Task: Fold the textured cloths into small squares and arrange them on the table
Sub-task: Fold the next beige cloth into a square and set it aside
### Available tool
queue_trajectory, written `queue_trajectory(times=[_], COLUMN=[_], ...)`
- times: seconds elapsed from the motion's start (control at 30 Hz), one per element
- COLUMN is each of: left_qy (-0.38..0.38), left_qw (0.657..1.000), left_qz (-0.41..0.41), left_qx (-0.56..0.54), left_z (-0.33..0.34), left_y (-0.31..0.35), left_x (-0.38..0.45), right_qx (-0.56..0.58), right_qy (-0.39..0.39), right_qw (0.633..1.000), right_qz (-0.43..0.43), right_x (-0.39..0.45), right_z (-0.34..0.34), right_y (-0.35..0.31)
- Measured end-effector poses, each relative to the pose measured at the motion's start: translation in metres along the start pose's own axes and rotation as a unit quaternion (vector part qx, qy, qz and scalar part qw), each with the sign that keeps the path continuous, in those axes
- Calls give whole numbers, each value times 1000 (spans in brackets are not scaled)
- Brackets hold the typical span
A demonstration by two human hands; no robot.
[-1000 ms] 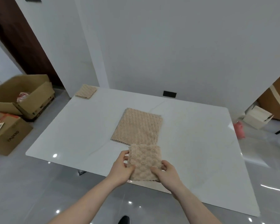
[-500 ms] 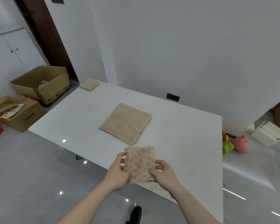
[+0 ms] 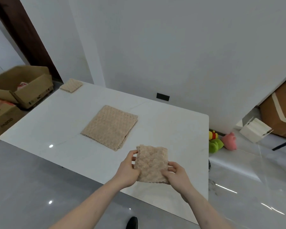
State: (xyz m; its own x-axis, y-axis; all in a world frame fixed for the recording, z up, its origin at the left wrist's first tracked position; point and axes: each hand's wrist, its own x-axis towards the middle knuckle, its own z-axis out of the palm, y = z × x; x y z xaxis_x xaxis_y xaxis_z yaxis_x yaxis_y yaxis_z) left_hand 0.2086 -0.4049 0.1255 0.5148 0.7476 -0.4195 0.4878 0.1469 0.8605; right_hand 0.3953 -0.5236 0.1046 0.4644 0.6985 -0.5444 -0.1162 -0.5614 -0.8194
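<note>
I hold a small folded beige textured cloth (image 3: 151, 164) above the near edge of the white table (image 3: 172, 134). My left hand (image 3: 128, 169) grips its left side, and my right hand (image 3: 176, 175) pinches its lower right corner. A larger flat stack of beige cloths (image 3: 110, 127) lies in the middle of the table. Another small folded cloth (image 3: 71, 85) sits at the far left corner.
Two cardboard boxes (image 3: 21, 86) stand on the floor to the left of the table. Plush toys (image 3: 221, 142) and a white box (image 3: 254, 131) lie on the floor to the right. A white wall runs behind the table.
The view has shifted as my head turned, and the folded cloth stays held in both hands, now a little further right along the near table edge.
</note>
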Motion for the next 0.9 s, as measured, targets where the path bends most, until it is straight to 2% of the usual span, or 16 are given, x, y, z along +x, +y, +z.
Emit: queue_trajectory(times=[0.17,0.33,0.5,0.77,0.9], left_qy=[22,71,109,186,177], left_qw=[1000,996,991,974,976], left_qz=[-14,-46,-64,-99,-99], left_qx=[-3,-27,-49,-82,-85], left_z=[41,103,164,190,190], left_y=[15,31,48,44,51], left_x=[12,9,-2,-28,-12], right_qx=[-27,-68,-94,-154,-161], right_qy=[-23,-62,-107,-200,-192], right_qw=[999,995,990,966,966], right_qz=[-10,-35,-20,-46,-63], right_x=[17,32,49,58,67], right_z=[-38,-104,-163,-173,-179], right_y=[0,5,13,-9,-14])
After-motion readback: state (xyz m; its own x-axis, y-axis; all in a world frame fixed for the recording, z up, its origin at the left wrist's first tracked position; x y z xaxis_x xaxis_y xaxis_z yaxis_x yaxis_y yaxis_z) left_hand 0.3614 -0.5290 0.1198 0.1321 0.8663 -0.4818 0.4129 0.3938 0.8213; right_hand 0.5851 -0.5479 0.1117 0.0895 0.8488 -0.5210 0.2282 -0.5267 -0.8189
